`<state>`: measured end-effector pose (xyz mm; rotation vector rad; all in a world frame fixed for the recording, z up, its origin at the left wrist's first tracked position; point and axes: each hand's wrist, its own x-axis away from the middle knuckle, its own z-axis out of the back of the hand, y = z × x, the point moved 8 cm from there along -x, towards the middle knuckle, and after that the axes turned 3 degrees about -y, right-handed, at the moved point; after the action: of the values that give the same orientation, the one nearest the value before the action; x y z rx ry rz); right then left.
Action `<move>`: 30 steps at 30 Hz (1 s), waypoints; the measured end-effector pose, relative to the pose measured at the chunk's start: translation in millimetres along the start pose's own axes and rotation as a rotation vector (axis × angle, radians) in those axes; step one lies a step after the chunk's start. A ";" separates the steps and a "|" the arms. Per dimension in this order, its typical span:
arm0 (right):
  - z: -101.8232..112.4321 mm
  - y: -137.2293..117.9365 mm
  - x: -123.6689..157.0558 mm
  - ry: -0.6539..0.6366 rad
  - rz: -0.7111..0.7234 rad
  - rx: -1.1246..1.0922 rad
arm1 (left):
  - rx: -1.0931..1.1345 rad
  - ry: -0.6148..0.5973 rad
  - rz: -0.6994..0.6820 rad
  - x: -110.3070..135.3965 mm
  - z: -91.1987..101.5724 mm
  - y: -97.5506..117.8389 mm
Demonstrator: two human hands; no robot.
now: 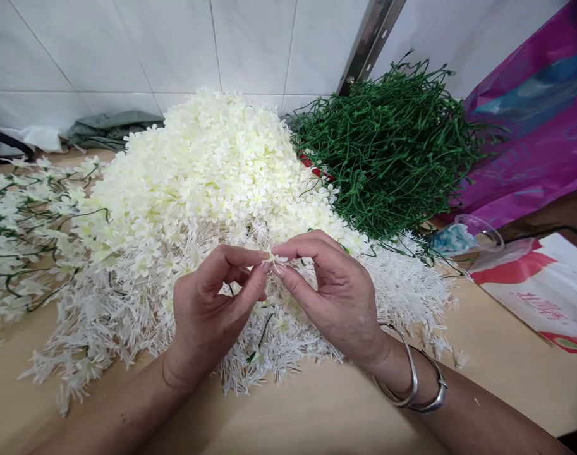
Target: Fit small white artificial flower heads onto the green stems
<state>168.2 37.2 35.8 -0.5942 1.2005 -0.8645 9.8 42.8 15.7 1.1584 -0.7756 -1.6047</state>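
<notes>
Between the fingertips of both hands is a small white artificial flower (275,258). My left hand (219,303) pinches it from the left with thumb and index finger. From the right, my right hand (328,294) grips its other side the same way; two silver bangles (406,370) circle that wrist. Behind and under the hands spreads a large heap of cream-white artificial blossoms (217,161). Thin white plastic pieces (141,316) lie loose along its front. A short green stem (264,332) rests on them just below my hands.
Green plastic stems (392,145) are piled at the back right, against the tiled wall (174,44). Assembled flower sprays (23,234) lie at the left. On the right are a clear plastic cup (478,234), a red-and-white packet (539,291) and a purple bag (534,120).
</notes>
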 end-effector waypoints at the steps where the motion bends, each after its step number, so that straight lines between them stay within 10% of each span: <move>1: 0.6 -1.5 -0.6 -0.003 0.020 0.015 | 0.019 -0.014 0.004 -0.8 -1.1 0.4; 12: 24.6 38.2 -11.2 0.099 -0.248 -0.178 | 0.266 -0.128 0.145 -13.7 -11.5 -13.0; 30: -8.0 64.2 -0.5 -0.119 -0.453 -0.458 | 0.687 -0.010 0.245 -24.8 -0.8 -16.3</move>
<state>176.9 73.8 -16.9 -1.3082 1.1781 -0.9149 6.9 71.6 8.9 1.4527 -1.4840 -1.1619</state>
